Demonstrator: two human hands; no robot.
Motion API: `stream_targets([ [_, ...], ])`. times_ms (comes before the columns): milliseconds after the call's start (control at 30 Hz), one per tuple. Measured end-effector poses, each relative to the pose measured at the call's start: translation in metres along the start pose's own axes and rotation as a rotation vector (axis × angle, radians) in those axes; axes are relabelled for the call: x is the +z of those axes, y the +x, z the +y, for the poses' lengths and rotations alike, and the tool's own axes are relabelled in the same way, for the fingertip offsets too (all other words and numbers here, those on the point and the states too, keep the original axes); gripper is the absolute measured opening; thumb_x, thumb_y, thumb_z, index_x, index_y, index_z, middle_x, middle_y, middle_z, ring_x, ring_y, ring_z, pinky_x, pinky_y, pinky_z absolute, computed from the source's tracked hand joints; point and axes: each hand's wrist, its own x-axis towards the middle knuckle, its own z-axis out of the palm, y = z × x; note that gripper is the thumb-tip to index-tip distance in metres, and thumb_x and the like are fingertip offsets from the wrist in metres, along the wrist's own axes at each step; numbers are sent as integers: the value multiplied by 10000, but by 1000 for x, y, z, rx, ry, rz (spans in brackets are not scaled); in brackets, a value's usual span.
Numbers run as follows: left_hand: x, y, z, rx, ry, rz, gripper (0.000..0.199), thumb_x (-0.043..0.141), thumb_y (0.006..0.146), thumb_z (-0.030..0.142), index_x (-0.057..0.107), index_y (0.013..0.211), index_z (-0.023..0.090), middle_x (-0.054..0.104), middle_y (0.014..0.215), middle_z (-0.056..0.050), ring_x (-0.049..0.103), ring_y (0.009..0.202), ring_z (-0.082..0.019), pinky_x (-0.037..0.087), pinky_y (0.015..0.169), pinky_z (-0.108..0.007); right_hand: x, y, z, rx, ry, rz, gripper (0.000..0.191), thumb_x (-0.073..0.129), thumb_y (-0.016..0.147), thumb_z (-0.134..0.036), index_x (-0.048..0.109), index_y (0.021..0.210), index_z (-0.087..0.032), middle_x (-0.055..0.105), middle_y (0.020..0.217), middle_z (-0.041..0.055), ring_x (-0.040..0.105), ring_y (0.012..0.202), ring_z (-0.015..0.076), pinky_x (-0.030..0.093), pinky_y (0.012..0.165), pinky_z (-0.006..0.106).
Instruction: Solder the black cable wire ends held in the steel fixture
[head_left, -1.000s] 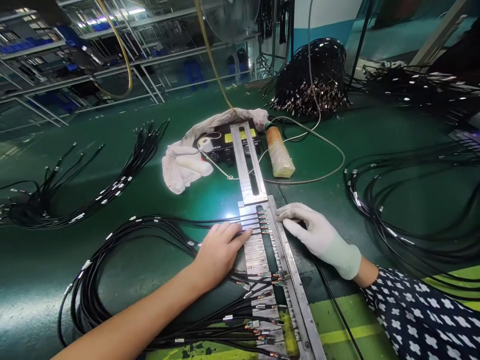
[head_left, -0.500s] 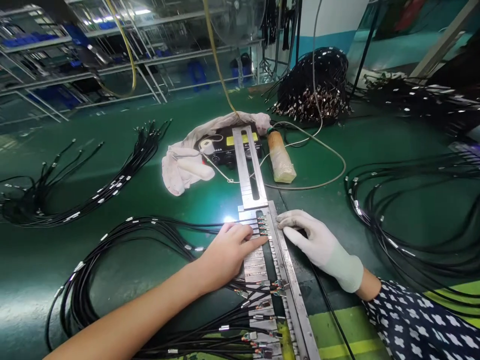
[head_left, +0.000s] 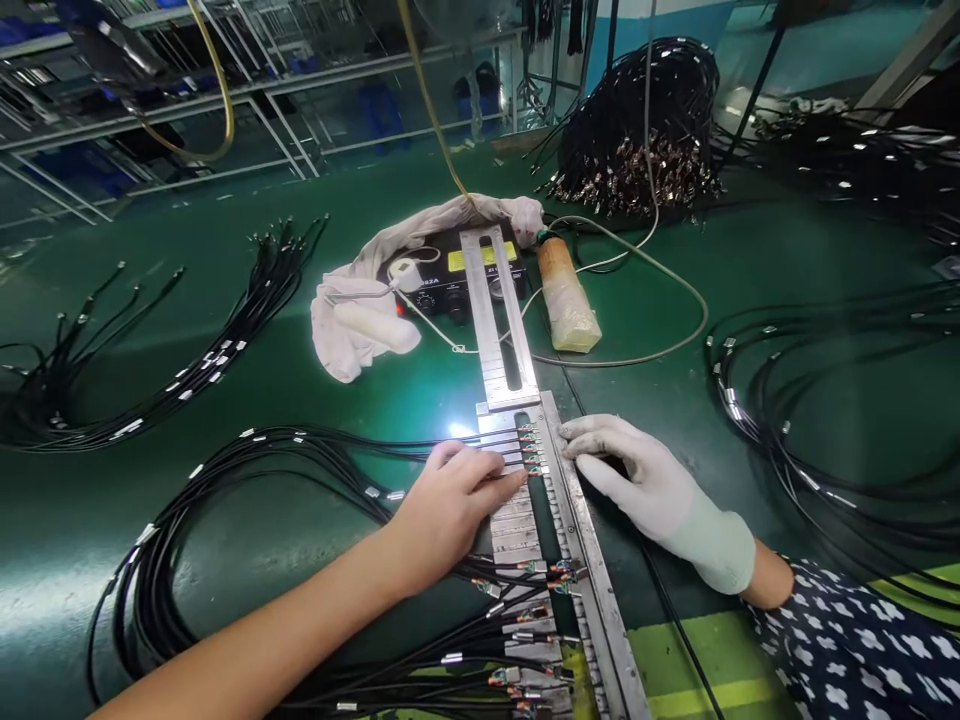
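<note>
Table mat (head_left: pixel 690 660): bright green with a paler stripe, at the bottom edge right of the rail.
Lower cables (head_left: pixel 480 660): black, with bared coloured wire ends lying across the metal strip.
Sleeve (head_left: pixel 840 625): dark with white shapes, on the right arm.
Metal strip (head_left: pixel 514 525): pale, ridged crosswise, running away from me beside the rail.
Metal rail (head_left: pixel 592 570): long and narrow, along the strip's right side.
Left hand (head_left: pixel 446 505): bare, back upward, fingers bent and bunched over the strip, index fingertip by the upper cable ends; whether it pinches a cable I cannot tell.
Right hand (head_left: pixel 660 485): white-gloved, thumb near the fingers, fingertips against the rail's right edge; whether they grip it I cannot tell.
Upper cables (head_left: pixel 341 462): black with small white tags, looping at left and crossing the strip side by side.
Cable ends (head_left: pixel 531 448): coloured wires in a row at the strip's far part, next to the rail.
Right-hand coil (head_left: pixel 735 405): black cables, well apart from the glove.
Slotted plate (head_left: pixel 491 350): metal, just beyond the strip.
Wrapped bottle (head_left: pixel 570 305): orange-brown neck, lying right of the plate.
Black box (head_left: pixel 435 300): dials, yellow label, partly behind the plate.
White cloth (head_left: pixel 360 335): draped around the box.
Cable heap (head_left: pixel 645 110): large, far side.
Racks (head_left: pixel 255 95): metal, in the background.
</note>
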Motion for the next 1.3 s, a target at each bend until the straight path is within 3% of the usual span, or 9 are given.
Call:
stream_targets([
  [100, -15, -17, 7, -64, -99, -90, 333, 378, 969, 71, 491, 1264, 177, 612, 1092, -68, 525, 993, -186, 299, 978, -421, -2, -10, -1, 14, -92, -52, 122, 530, 943, -248, 649, 955, -268, 566, 1322, 22, 527, 1209, 213, 421, 1028, 414],
  [300, -35, -53, 11, -262, -233, -245, 167, 414, 991, 180, 532, 1104, 215, 572, 1017, -40, 485, 896, -188, 349, 789, -324, -2, -16, 3, 49, -69, -39, 118, 529, 945, -272, 644, 965, -287, 574, 1310, 11, 536, 1201, 210, 438, 1019, 400],
  [500, -39, -54, 14, -407, -176, -421, 173, 369, 972, 146, 517, 1009, 226, 530, 985, -40, 437, 860, -215, 330, 756, -347, -2, -14, 2, 47, -42, -40, 102, 540, 944, -269, 639, 958, -290, 574, 1302, -6, 536, 1202, 193, 441, 1016, 365],
  [633, -48, -49, 14, -456, -296, -492, 184, 332, 973, 141, 491, 920, 218, 510, 976, -35, 436, 857, -201, 352, 746, -323, -3, -14, 1, 48, -49, -40, 100, 540, 945, -270, 634, 956, -301, 573, 1303, -25, 533, 1203, 178, 438, 1019, 354],
  [833, -55, -55, 3, -581, -604, -395, 75, 513, 954, 211, 492, 883, 221, 531, 934, 13, 496, 867, -142, 393, 758, -250, -3, -14, 3, 47, -59, -44, 109, 533, 947, -280, 641, 957, -297, 572, 1305, -19, 529, 1210, 186, 438, 1024, 370],
  [933, -54, -60, 3, -565, -655, -305, 85, 544, 950, 235, 505, 875, 222, 551, 918, 22, 515, 870, -133, 402, 781, -249, -3, -14, 3, 50, -54, -44, 111, 533, 946, -286, 643, 957, -296, 571, 1310, -13, 529, 1213, 196, 439, 1026, 385],
  [1133, -51, -72, -1, -362, -223, -109, 64, 512, 953, 150, 514, 949, 214, 527, 986, -12, 481, 965, -158, 346, 890, -314, -3, -13, 2, 44, -47, -45, 114, 532, 945, -299, 644, 931, -281, 578, 1301, 6, 547, 1195, 209, 453, 1011, 395],
  [1300, -44, -86, -16, -320, -26, -48, 63, 520, 943, 145, 513, 966, 203, 538, 953, -19, 484, 922, -172, 339, 852, -334, -2, -14, 5, 43, -68, -46, 124, 525, 951, -309, 647, 945, -288, 572, 1307, 0, 543, 1195, 199, 441, 1019, 385],
])
